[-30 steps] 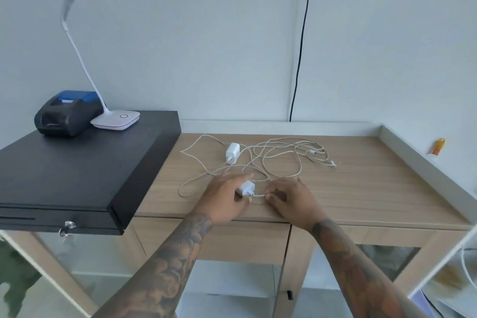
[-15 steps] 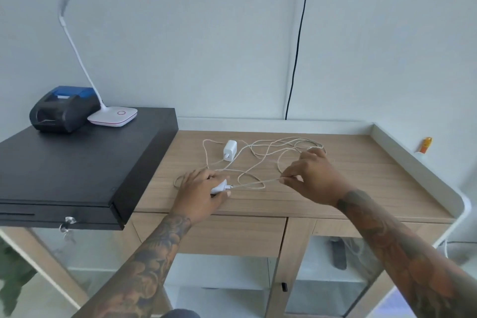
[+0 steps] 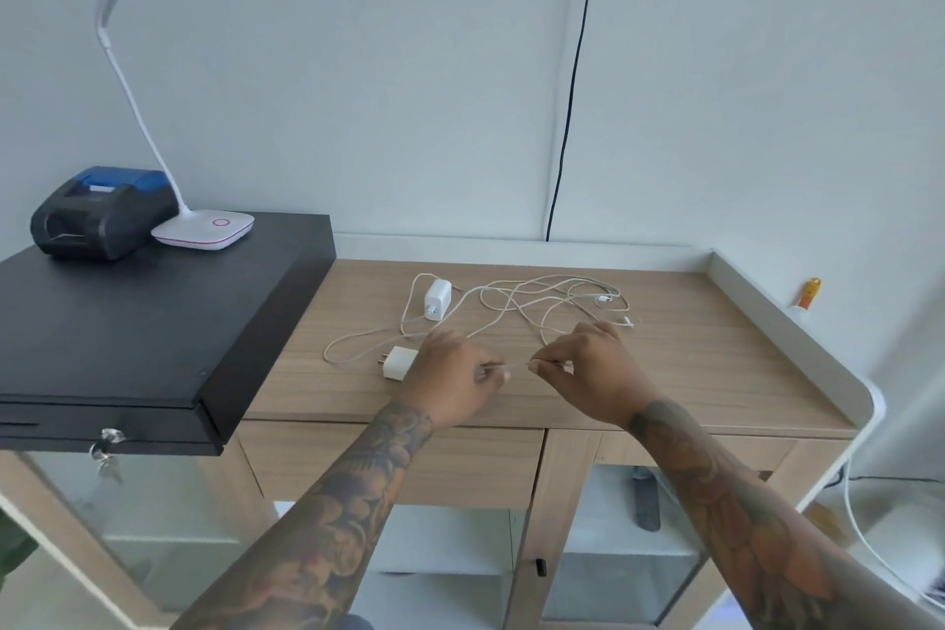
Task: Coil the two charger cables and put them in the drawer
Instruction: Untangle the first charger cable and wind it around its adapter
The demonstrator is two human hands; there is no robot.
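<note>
Two white chargers lie on the wooden cabinet top (image 3: 690, 373), their cables (image 3: 537, 302) tangled in loose loops toward its back edge. The nearer charger plug (image 3: 399, 362) rests just left of the left hand (image 3: 450, 379); the farther plug (image 3: 437, 299) sits behind it, nearer the wall. Both hands pinch a short, taut stretch of one cable between them, left fingers curled around it, right hand (image 3: 593, 368) gripping it with thumb and forefinger. Below the cabinet top's front edge, the drawer (image 3: 399, 466) is closed. Left of the cabinet top stands a black cash box (image 3: 153, 322), with a small printer (image 3: 97, 210) and a white desk lamp (image 3: 204, 228) on it.
</note>
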